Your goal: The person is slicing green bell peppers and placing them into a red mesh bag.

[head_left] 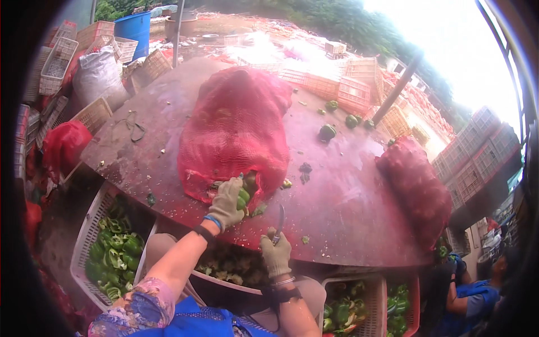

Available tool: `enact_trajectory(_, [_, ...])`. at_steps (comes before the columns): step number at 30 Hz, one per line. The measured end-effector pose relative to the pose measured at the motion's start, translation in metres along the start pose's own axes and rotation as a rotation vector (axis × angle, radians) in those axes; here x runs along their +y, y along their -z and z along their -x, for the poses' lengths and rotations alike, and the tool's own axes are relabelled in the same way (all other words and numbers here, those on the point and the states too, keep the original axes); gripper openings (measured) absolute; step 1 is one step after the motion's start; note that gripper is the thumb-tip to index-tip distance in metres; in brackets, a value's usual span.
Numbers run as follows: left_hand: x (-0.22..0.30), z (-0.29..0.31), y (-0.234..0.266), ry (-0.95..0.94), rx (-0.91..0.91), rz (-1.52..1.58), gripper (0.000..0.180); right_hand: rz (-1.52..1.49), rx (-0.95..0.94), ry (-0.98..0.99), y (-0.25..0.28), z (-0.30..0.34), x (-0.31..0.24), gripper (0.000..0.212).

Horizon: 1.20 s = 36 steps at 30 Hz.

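A large red mesh sack [236, 123] lies on the table with its mouth toward me. At that opening, my gloved left hand [226, 203] is closed around a green bell pepper [242, 199], and its fingertips are partly hidden. More peppers show dimly inside the sack's mouth. By the table's near edge, my gloved right hand [275, 254] grips a small knife [280, 220], its blade pointing up and away from me. Below my hands, partly behind my arms, a container holds pale pepper cores [233, 269].
Crates of cut green peppers [115, 253] stand at lower left and lower right [345, 309]. A second filled red sack [414, 188] lies on the table's right. Loose peppers [327, 132] sit farther back. A person in blue [471, 303] works at far right.
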<state>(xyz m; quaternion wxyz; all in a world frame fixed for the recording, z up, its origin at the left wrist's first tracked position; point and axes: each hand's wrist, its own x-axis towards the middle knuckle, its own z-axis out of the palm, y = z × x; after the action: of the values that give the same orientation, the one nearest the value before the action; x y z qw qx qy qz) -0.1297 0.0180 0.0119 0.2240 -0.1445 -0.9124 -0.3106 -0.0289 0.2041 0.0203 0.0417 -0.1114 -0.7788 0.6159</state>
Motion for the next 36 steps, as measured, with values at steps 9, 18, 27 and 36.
enact_trajectory(9, [0.002, 0.025, 0.018, -0.103, -0.058, 0.142, 0.079, 0.23, 0.031, 0.096, -0.028, 0.009, 0.019, 0.029])
enact_trajectory(18, [-0.016, 0.035, 0.031, 0.463, 0.58, 0.503, 0.069, 0.074, -0.022, -0.088, -0.026, 0.017, 0.043, 0.023])
enact_trajectory(27, [0.03, 0.011, 0.081, -0.023, 0.753, -0.018, 0.065, -0.169, -0.02, -0.244, -0.01, 0.011, -0.004, 0.021])
enact_trajectory(36, [-0.002, 0.031, 0.066, -0.054, 0.766, 0.063, 0.069, -0.114, 0.007, 0.289, -0.056, -0.016, -0.036, 0.026])
